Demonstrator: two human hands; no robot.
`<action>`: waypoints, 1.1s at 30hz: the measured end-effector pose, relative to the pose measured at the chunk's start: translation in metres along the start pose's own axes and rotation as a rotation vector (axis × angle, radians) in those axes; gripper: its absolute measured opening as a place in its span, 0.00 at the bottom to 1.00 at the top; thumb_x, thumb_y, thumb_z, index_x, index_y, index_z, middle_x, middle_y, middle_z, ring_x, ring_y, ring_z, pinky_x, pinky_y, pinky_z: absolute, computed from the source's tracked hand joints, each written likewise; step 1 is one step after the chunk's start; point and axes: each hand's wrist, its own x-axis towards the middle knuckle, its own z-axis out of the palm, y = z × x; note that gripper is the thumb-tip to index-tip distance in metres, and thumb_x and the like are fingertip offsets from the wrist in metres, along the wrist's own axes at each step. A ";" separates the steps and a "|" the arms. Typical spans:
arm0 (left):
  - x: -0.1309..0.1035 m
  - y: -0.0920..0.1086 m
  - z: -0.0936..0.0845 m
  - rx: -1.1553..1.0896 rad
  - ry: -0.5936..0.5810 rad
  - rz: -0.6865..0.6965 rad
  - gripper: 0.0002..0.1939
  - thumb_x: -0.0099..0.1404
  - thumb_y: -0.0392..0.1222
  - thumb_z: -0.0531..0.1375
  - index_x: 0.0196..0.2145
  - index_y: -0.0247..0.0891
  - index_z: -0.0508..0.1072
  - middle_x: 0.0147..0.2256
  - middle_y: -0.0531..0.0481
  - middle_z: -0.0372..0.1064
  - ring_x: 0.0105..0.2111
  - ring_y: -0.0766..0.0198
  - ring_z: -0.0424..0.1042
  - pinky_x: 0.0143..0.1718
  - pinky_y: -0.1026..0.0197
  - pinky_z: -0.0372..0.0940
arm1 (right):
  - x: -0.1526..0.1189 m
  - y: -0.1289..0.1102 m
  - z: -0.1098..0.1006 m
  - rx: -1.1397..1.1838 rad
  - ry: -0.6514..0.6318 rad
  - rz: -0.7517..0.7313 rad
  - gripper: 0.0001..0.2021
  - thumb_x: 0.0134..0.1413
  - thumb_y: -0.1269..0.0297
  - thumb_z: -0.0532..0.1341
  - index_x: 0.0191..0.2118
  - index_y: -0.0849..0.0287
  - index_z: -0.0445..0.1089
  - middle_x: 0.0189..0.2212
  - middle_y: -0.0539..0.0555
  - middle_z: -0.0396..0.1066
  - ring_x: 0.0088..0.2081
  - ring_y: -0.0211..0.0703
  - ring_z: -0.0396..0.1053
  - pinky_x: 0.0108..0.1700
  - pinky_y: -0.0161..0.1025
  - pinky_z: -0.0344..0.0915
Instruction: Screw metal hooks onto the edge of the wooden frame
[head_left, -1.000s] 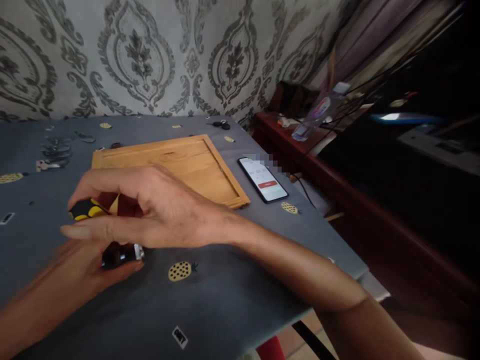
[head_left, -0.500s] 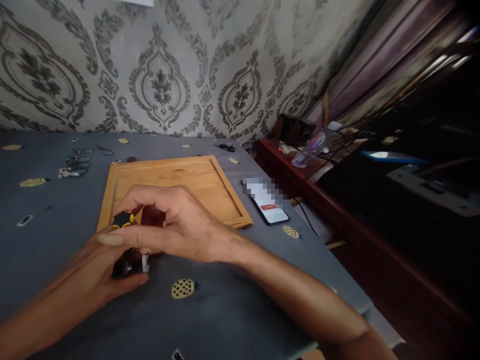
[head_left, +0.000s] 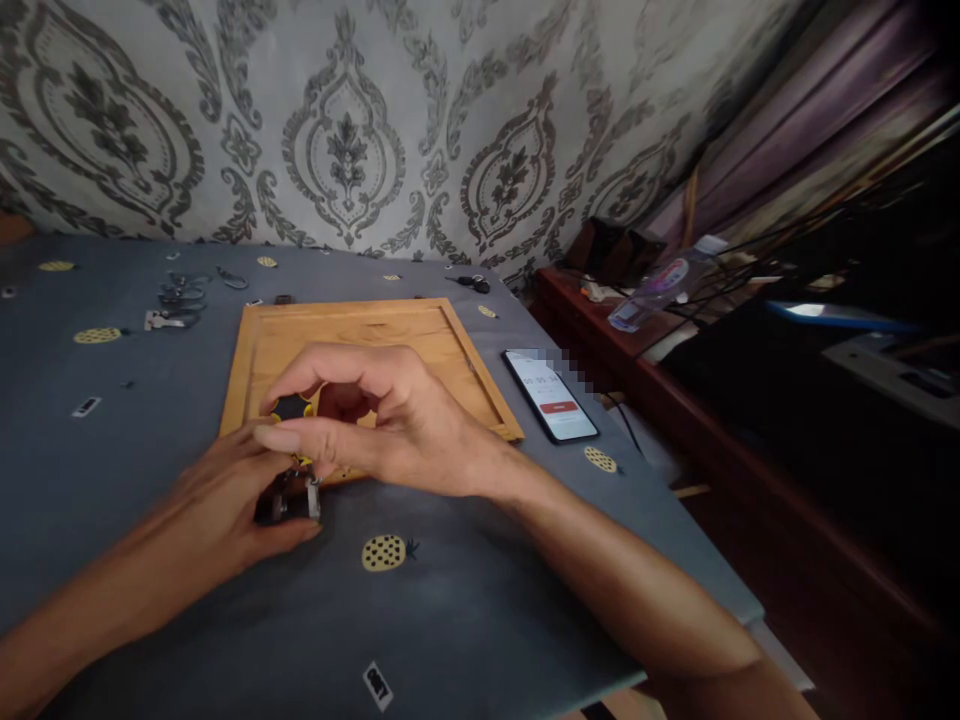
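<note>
My right hand [head_left: 405, 425] has its thumb and fingers closed round the black and yellow handle of a screwdriver [head_left: 291, 407], held upright. Below it, my left hand [head_left: 232, 490] is closed on a metal cabinet hinge [head_left: 313, 498], partly hidden by the fingers. The screwdriver's shaft is mostly covered, so I cannot tell whether its tip sits in a screw. Both hands are together over the near left edge of a framed wooden panel [head_left: 360, 320], which lies flat on the grey pineapple-print cloth [head_left: 465, 610].
Several metal hinges [head_left: 180, 292] lie at the back left, and a small screw-like piece [head_left: 126, 384] is nearer. Keys [head_left: 471, 284] lie behind the panel. A phone [head_left: 556, 400] rests right of it. A plastic bottle [head_left: 664, 285] leans on the red-brown ledge at the right.
The view has shifted a little, so most things appear further right and slightly higher. Both hands keep their hold on the screwdriver and hinge, with little other visible change.
</note>
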 end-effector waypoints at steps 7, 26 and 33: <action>0.001 0.002 -0.001 -0.028 -0.016 -0.010 0.12 0.60 0.46 0.62 0.41 0.43 0.78 0.40 0.49 0.77 0.43 0.50 0.71 0.45 0.53 0.66 | -0.001 0.001 -0.003 -0.027 -0.020 -0.011 0.12 0.52 0.60 0.71 0.40 0.54 0.71 0.37 0.47 0.71 0.31 0.34 0.70 0.35 0.32 0.72; 0.004 0.009 -0.014 0.052 -0.161 0.001 0.09 0.59 0.39 0.69 0.36 0.40 0.73 0.41 0.48 0.73 0.48 0.50 0.71 0.51 0.48 0.66 | 0.000 0.002 -0.001 -0.162 0.066 -0.136 0.06 0.60 0.70 0.66 0.43 0.63 0.73 0.25 0.45 0.69 0.25 0.30 0.68 0.25 0.28 0.64; 0.004 0.007 -0.013 0.042 -0.162 0.038 0.10 0.60 0.37 0.69 0.36 0.38 0.72 0.42 0.48 0.72 0.49 0.49 0.69 0.53 0.47 0.65 | 0.000 0.007 0.002 -0.094 0.103 -0.149 0.12 0.55 0.64 0.72 0.34 0.60 0.68 0.22 0.43 0.66 0.20 0.28 0.66 0.21 0.27 0.62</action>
